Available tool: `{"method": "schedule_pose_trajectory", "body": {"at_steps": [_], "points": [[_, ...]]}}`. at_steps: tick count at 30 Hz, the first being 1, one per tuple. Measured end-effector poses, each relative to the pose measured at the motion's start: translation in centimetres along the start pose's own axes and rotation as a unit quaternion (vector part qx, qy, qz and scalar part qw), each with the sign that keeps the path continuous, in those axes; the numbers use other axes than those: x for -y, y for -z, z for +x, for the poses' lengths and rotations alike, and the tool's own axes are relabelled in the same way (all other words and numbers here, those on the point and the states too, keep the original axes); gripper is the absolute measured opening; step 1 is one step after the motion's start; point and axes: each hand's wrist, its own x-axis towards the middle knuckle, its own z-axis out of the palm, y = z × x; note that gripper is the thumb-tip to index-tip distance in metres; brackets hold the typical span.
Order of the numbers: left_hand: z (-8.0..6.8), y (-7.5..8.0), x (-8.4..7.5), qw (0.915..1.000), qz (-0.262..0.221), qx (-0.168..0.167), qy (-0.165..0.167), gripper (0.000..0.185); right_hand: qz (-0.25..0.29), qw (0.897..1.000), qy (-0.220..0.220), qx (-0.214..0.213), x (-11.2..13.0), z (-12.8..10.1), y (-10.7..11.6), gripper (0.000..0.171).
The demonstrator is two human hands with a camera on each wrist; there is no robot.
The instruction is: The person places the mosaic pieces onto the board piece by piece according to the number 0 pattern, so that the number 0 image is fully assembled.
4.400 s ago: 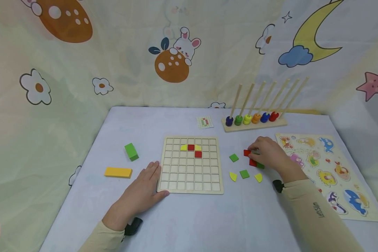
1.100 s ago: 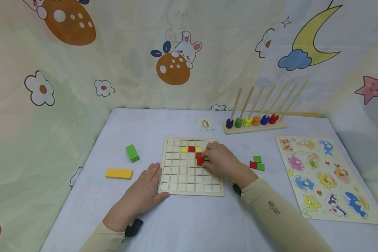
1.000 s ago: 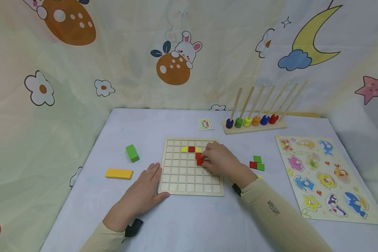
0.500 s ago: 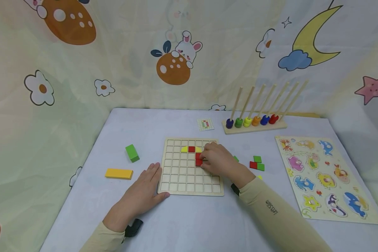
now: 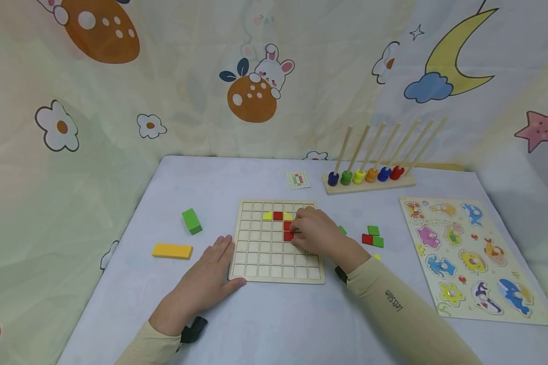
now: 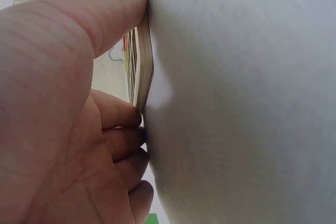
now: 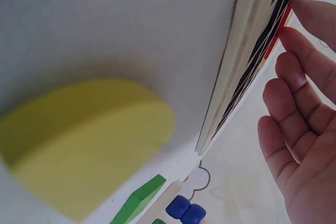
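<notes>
My right hand (image 5: 317, 230) is over the right half of a wooden grid board (image 5: 255, 258). Its thumb and index fingertips (image 7: 292, 36) touch a red square tile (image 5: 288, 236), which lies flat in a cell. Just above is another red tile (image 5: 287, 226); a third red tile (image 5: 277, 216) sits in the upper row, between a left yellow piece (image 5: 267, 216) and a right yellow piece (image 5: 287, 217). My left hand (image 5: 205, 276) lies along the board's left edge, fingers extended and thumb at the near corner. In the left wrist view, the thumb (image 6: 118, 11) touches the board's edge.
Right of the board lie a red tile (image 5: 367, 239), green tiles (image 5: 373, 230) and a yellow piece (image 7: 89, 140). A small pattern card (image 5: 298, 180), bead rack (image 5: 370, 186) and animal puzzle board (image 5: 477, 258) stand beyond. Left are a green block (image 5: 192, 221) and yellow block (image 5: 172, 251).
My right hand has come from the loose tiles to the board with a red tile, which has settled into the cell below the other red one. My left hand has stayed in place.
</notes>
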Motion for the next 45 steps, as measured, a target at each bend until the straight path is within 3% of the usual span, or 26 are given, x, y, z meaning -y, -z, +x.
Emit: {"method": "schedule_pose_trajectory", "body": {"at_steps": [11,23,45], "points": [[0.0,0.1,0.1,0.9999,0.0,-0.009,-0.013,0.099,0.017,0.999,-0.022,-0.023,-1.1,-0.7,0.6,0.026],[0.1,0.0,0.0,1.0,0.002,-0.001,-0.002,0.1,0.014,0.996,-0.058,-0.061,-4.5,-2.8,1.2,0.028],[0.1,-0.3,0.3,1.0,-0.002,-0.004,-0.006,0.1,0.054,0.986,-0.144,-0.063,-10.3,-7.4,3.0,0.029]]}}
